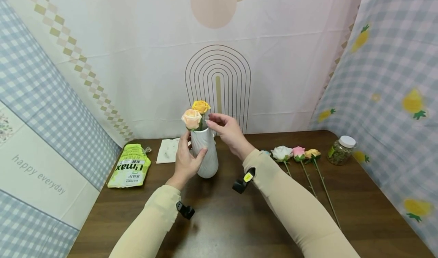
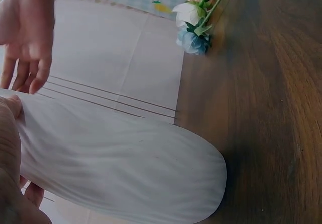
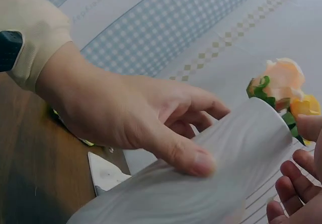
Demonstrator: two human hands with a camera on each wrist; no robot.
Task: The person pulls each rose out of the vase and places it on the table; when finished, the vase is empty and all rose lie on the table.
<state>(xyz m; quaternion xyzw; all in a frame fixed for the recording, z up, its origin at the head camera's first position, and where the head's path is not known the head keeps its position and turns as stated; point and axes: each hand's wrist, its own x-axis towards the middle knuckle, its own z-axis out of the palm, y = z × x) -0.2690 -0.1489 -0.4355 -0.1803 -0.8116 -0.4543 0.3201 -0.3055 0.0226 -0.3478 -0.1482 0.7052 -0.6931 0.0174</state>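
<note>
My left hand (image 1: 189, 161) grips a white textured vase (image 1: 206, 155) around its upper side, thumb across the front, as the right wrist view also shows. Two artificial roses stand in the vase's mouth: a peach rose (image 1: 191, 119) in front and a yellow rose (image 1: 201, 106) behind it. Beside the rim, my right hand (image 1: 228, 131) has its thumb and forefinger apart, close to the yellow rose. Its other fingers hang loosely bent in the left wrist view. Inside the vase, the lower stems are hidden.
On the right of the brown table (image 1: 219, 227) lie a white rose (image 1: 282, 153), a pink rose (image 1: 299, 152), an orange-yellow rose (image 1: 312, 153) and a blue flower (image 2: 192, 42). A white-lidded jar (image 1: 341, 150) stands beyond. To the left are a green packet (image 1: 130, 166) and white paper (image 1: 167, 151).
</note>
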